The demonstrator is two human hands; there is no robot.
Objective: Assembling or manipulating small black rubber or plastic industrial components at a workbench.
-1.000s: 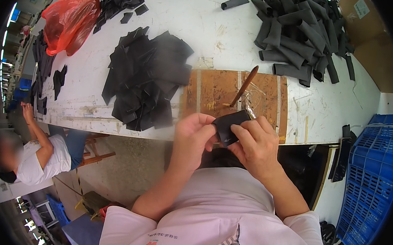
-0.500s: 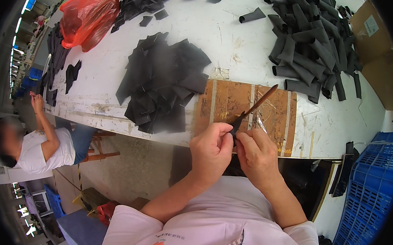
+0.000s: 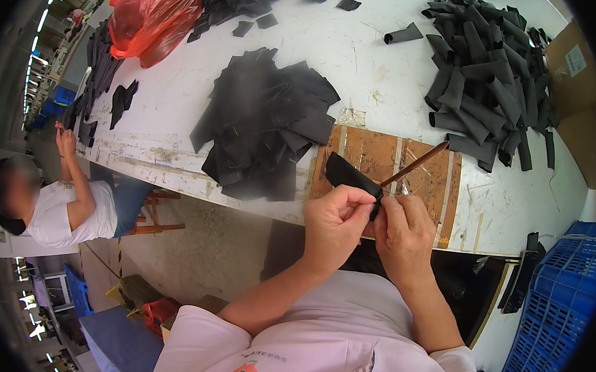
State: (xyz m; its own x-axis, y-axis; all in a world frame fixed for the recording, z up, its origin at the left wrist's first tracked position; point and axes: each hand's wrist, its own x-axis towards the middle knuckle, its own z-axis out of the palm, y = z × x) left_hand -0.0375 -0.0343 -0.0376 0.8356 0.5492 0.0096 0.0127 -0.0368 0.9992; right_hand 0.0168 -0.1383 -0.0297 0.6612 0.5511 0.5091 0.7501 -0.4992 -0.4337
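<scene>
Both my hands meet over the near edge of the table, fingers closed. Between them is a small black fabric piece (image 3: 348, 174), with a flap standing out up and to the left. My left hand (image 3: 337, 223) pinches its lower part between thumb and fingertips. Against the same piece, from the right, press the bent fingers of my right hand (image 3: 406, 234). A thin brown stick (image 3: 418, 163) slants up to the right from the fabric; its lower end is hidden, so I cannot tell which hand steadies it. Under it lies a brown taped board (image 3: 363, 148).
Flat black fabric pieces (image 3: 264, 125) are heaped left of the board. Rolled dark tubes (image 3: 488, 89) pile up at the far right beside a cardboard box (image 3: 580, 102). A red plastic bag (image 3: 154, 20) sits far left. Blue crates (image 3: 551, 314) stand right; another person (image 3: 79, 209) sits left.
The black fabric, bunched at my fingertips before, now has a broad flap spread out to the upper left. The view has shifted slightly, and both hands stay together.
</scene>
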